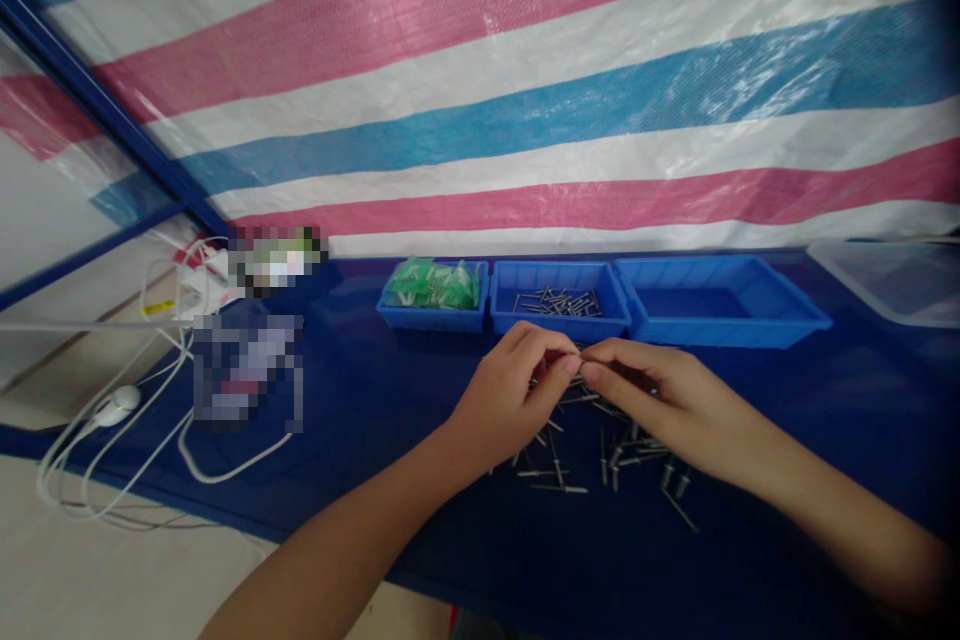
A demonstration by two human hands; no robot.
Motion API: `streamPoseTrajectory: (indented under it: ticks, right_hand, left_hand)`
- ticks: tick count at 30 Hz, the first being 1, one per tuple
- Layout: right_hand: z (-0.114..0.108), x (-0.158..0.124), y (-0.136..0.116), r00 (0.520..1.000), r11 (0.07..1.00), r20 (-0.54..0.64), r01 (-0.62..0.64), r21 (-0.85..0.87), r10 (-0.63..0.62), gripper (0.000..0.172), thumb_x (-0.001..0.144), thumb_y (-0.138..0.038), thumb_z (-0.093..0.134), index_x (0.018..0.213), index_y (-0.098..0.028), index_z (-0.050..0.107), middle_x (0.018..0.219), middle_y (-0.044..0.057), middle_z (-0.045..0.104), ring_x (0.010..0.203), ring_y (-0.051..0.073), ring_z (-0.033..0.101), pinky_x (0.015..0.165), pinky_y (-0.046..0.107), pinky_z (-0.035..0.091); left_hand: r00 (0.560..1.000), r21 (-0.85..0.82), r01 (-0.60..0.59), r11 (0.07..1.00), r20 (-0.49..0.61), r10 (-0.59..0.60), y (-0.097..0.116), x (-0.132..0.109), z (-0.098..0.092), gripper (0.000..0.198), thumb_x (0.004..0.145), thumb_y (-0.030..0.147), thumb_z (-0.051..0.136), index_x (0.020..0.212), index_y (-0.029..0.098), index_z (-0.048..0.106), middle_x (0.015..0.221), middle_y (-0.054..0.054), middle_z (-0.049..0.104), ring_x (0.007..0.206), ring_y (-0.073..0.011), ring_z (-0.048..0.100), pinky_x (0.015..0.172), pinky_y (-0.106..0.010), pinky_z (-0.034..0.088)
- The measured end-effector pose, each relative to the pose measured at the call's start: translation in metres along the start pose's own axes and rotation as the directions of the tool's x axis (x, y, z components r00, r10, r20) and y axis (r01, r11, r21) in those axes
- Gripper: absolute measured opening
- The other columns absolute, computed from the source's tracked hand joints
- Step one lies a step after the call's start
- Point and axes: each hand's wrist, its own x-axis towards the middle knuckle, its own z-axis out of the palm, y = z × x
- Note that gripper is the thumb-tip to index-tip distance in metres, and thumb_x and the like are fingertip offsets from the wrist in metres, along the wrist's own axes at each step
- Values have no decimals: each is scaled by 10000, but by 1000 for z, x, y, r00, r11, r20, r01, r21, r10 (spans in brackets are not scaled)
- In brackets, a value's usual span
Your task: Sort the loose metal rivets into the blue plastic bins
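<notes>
Some of the work appears done, some outstanding. On the blue table (337, 485), the middle tray (559, 326) holds a heap of metal rivets (562, 303), which I judge dealt with; the loose rivets (559, 489) beneath and around the hands I judge remaining. Whether the green packets (431, 284) in the left tray (431, 321) count as finished cannot be determined.

Count, by descending size: one striped sheet (525, 130); one table; three blue trays in a row, the third being the right tray (720, 332); one clear plastic container (892, 280), partly in view; two hands, left hand (517, 375) and right hand (679, 395); green packets, overlapping, number not determinable; rivets, over a dozen loose, those in the tray too tangled to count.

Fingers: each hand's thumb and forefinger draw together, tips meeting above the loose rivets. Whether they grasp one, I cannot tell.
</notes>
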Motion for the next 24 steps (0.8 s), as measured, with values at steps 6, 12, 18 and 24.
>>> streamPoseTrajectory:
  ticks: [6, 12, 18, 24]
  right_hand:
    - [2, 1, 3, 995, 995, -92, -33, 92, 42, 248, 891, -423, 540, 862, -199, 642, 768, 21, 674, 644, 145, 595, 545, 252, 460]
    - [2, -1, 4, 986, 999, -166, -14, 49, 22, 246, 886, -428, 553, 831, -208, 646, 731, 18, 652, 624, 142, 565, 523, 254, 434]
    - [0, -2, 0, 984, 1000, -178, -12, -22, 8, 299, 904, -439, 515, 740, -215, 628, 659, 5, 615, 598, 145, 544, 531, 271, 424]
    - [1, -1, 1, 983, 1000, -184, 5, -25, -10, 277, 897, -429, 531, 750, -218, 634, 689, 9, 632, 626, 150, 564, 552, 278, 434]
  left_hand:
    - [1000, 12, 4, 1000, 2, -4, -3, 0, -1, 153, 946, 253, 479, 997, 174, 600, 938, -43, 598, 839, -132, 572, 770, -252, 482]
    - [999, 19, -2, 1000, 40, 1, -3, -1, -2, 154, 947, 245, 478, 969, 164, 607, 932, -47, 603, 852, -132, 577, 789, -249, 479]
    - [997, 45, -2, 999, 82, -2, -1, 0, -3, 190, 955, 271, 458, 936, 165, 614, 884, -44, 602, 844, -143, 584, 796, -262, 474]
    - [995, 50, 1, 999, 97, -6, -2, 0, -2, 226, 970, 257, 413, 906, 164, 608, 888, -46, 604, 880, -148, 585, 815, -266, 470]
